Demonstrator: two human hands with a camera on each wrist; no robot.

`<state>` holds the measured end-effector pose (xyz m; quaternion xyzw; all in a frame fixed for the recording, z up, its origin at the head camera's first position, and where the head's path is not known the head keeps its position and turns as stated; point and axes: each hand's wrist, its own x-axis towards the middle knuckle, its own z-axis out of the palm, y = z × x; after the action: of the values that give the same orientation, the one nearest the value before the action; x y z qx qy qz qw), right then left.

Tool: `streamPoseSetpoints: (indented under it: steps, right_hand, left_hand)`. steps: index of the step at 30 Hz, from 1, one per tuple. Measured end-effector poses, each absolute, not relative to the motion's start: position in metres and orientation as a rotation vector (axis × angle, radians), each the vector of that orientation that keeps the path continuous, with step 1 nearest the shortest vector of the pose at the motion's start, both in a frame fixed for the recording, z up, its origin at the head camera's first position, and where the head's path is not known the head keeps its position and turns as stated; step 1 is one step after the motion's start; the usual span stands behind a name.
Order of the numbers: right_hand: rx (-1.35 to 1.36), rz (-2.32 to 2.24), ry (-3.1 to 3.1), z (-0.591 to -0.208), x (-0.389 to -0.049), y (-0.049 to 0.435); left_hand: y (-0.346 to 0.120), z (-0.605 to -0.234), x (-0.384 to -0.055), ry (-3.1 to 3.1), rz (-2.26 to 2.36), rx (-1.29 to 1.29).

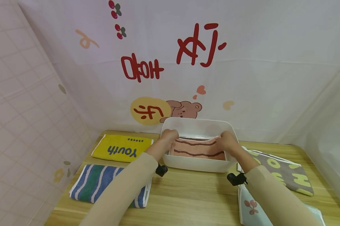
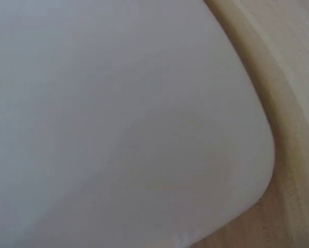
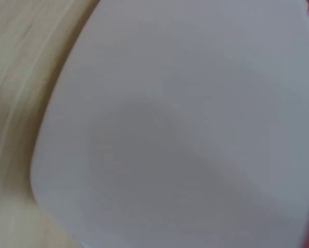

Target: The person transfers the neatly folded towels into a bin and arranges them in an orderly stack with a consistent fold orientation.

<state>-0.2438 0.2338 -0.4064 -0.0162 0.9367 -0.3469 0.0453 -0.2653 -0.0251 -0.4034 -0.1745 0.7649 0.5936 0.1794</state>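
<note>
A pink towel with dark brown wavy stripes (image 1: pixel 198 148) lies inside a white plastic bin (image 1: pixel 195 164), its far edge sagging between the two hands. My left hand (image 1: pixel 170 136) grips the towel's far left corner, inside the bin's left wall. At the far right corner, my right hand (image 1: pixel 227 141) grips the same towel. Both sets of fingertips are partly hidden. The bin's outer wall (image 2: pixel 144 103) fills most of the left wrist view. Its other side (image 3: pixel 169 129) fills the right wrist view, with a sliver of the right hand at the edge.
Left of the bin lie a folded yellow towel (image 1: pixel 116 146) and a blue, green and white striped towel (image 1: pixel 97 185). To the right are a grey-brown towel with yellow letters (image 1: pixel 288 172) and a pale blue cherry towel (image 1: pixel 249 201). A printed cloth (image 1: pixel 257 94) hangs behind the wooden table (image 1: pixel 186 194).
</note>
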Motion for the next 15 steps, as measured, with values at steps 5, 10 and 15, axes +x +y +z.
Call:
streamPoseSetpoints:
  steps: [5,10,15]
  right_hand:
    - [-0.063,-1.061,2.858,-0.387,-0.237,0.233]
    - [-0.131,-0.986,2.844,-0.375,-0.229,0.240]
    - [-0.239,-0.974,2.859,-0.371,-0.216,0.249]
  left_hand:
    - [-0.027,-0.390,-0.262,2.168,1.727,-0.421]
    - [-0.030,-0.378,-0.255,2.172,1.743,-0.313]
    - [-0.035,-0.371,-0.246,2.194,1.762,-0.211]
